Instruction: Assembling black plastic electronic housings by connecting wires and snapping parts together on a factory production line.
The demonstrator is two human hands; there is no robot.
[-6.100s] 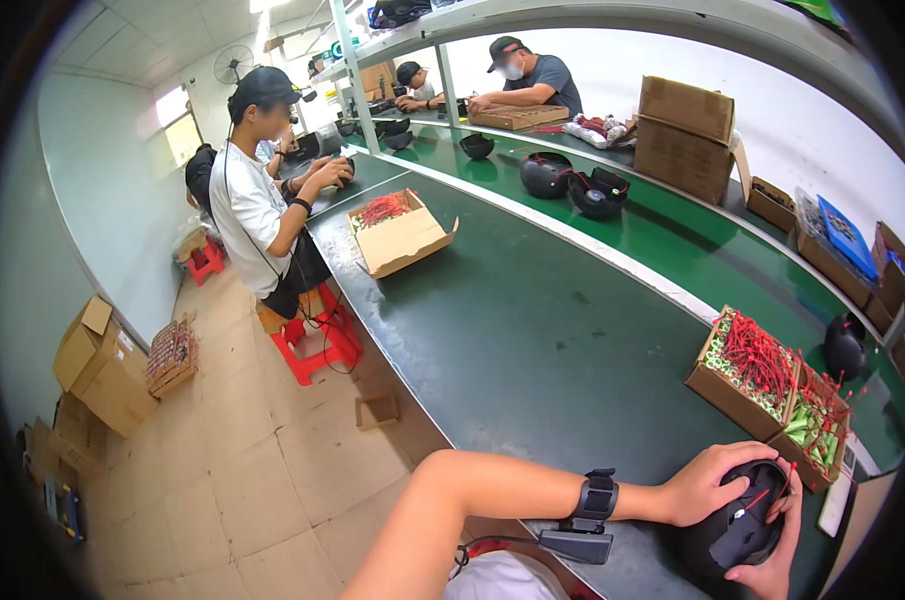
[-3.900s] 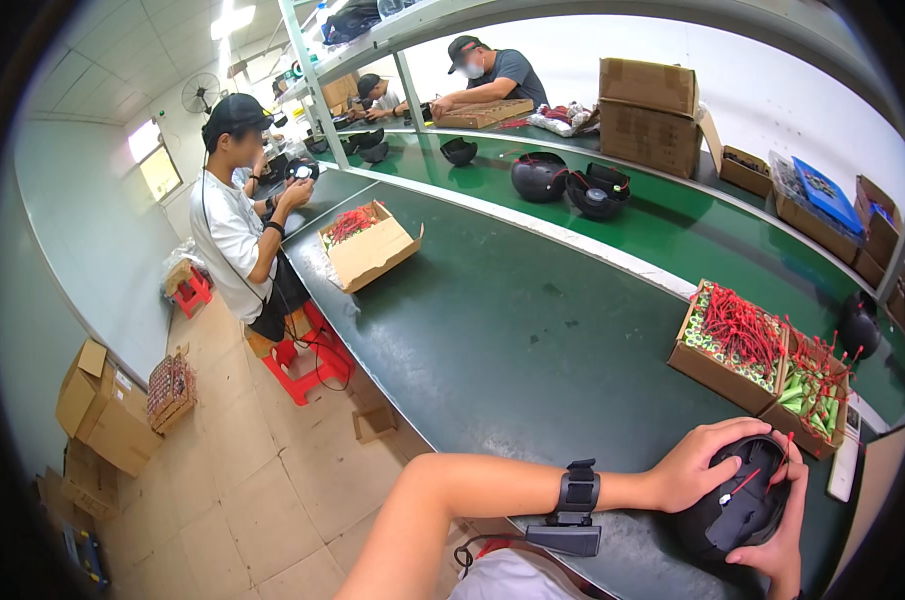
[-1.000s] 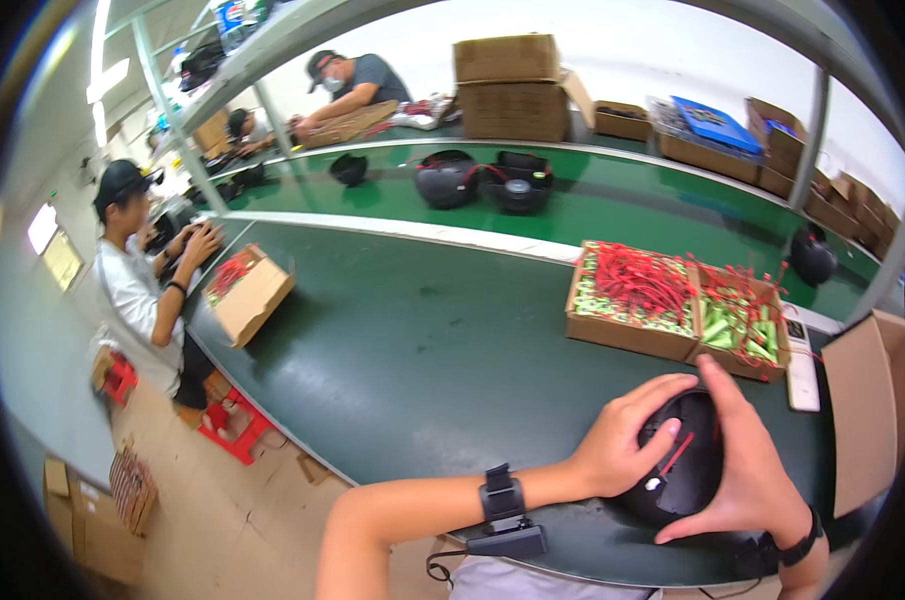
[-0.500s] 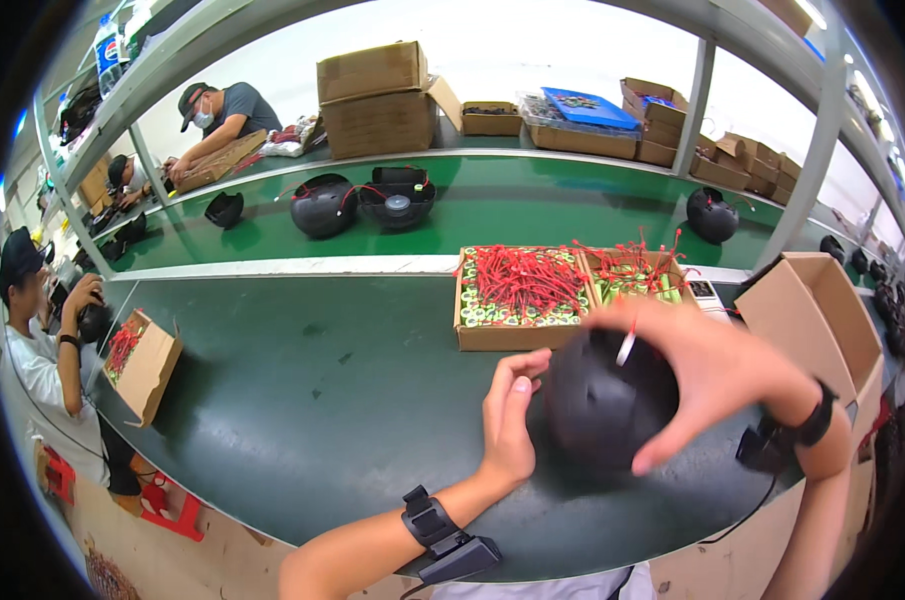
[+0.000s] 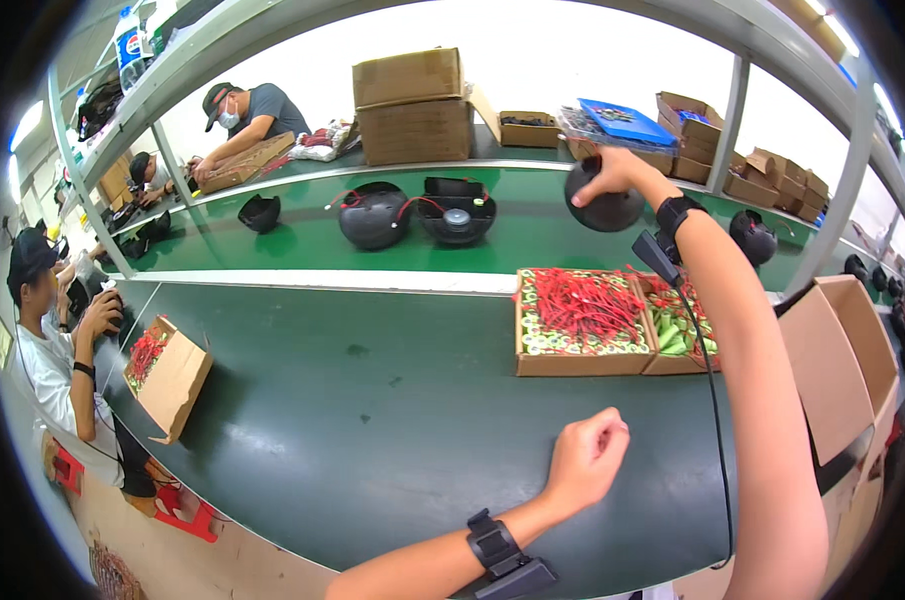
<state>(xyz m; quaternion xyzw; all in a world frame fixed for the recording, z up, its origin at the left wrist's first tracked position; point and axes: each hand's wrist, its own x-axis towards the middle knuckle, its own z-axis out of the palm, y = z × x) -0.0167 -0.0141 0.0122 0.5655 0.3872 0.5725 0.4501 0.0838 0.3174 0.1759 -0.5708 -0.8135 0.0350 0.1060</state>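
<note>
Red wires (image 5: 579, 303) in cardboard tray (image 5: 582, 362), black dome (image 5: 604, 205) in right hand (image 5: 612, 172)

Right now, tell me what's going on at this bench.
The person's right hand holds a black round shell out over the raised green shelf, past the box of red wires. The left hand hovers closed and empty above the green belt. Two opened black housings sit on the shelf, and other people work further left.
</note>
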